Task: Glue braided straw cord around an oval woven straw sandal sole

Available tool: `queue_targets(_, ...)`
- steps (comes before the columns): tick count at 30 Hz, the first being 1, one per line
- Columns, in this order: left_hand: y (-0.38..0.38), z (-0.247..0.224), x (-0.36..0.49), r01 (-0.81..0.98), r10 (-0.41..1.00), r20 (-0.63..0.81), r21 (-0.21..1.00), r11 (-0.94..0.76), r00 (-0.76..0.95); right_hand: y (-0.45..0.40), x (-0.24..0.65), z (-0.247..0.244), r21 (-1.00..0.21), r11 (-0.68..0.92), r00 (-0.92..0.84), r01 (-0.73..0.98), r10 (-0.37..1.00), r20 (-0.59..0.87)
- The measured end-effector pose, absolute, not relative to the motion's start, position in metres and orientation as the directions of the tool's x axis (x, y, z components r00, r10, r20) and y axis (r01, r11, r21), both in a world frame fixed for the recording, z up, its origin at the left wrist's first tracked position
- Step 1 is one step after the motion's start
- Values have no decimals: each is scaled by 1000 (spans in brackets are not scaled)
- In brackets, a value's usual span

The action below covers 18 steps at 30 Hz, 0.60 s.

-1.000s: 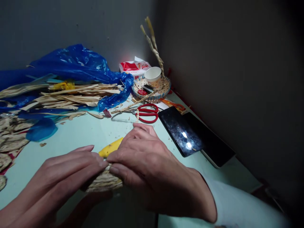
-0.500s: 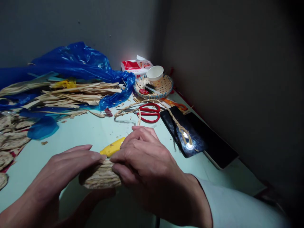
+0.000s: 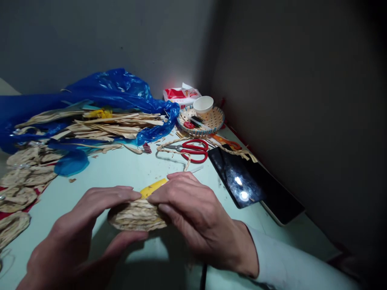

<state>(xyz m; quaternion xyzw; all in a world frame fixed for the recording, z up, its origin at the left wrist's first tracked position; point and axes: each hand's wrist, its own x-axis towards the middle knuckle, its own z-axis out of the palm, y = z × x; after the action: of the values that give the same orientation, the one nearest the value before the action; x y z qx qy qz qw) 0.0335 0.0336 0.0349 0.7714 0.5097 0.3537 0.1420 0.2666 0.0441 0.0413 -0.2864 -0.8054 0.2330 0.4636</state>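
Left hand [image 3: 68, 227] spans a layered fibre piece [image 3: 136, 216] above and below, apparently for support, toward the near side of the counter [image 3: 121, 167]; right hand [image 3: 195, 213] pinches its upper right end, likely keeping it firm; a yellow object [image 3: 153, 187] sits just beyond; red-handled scissors [image 3: 185, 149] lie farther back; two dark-screened devices [image 3: 238, 177] line the right edge.

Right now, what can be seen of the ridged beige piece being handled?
The ridged beige piece looks like plant fibre, its close, wavy rows forming a rounded shape, shadowed at the left. The left hand spans it, fingers at the upper edge and thumb below; the right hand grips its upper right, hiding that end. A yellow object shows beyond it. Its far side is hidden.
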Motion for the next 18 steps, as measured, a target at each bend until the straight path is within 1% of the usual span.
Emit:
queue_targets(3,37,35,37,546,868,446,680,-488,221,44,267,44,-639,739,-456,212,653,605)
queue_targets(6,40,38,42,423,873,463,768,-481,152,43,266,42,-657,734,-478,170,645,597)
queue_targets(9,37,38,45,367,884,457,809,-459,97,40,265,36,-632,756,-458,171,628,629)
queue_targets(14,27,36,46,330,917,393,860,-390,60,33,262,32,-587,782,-368,208,619,694)
queue_targets(18,34,40,37,191,907,422,890,-414,-1,30,263,35,-569,780,-355,262,626,694)
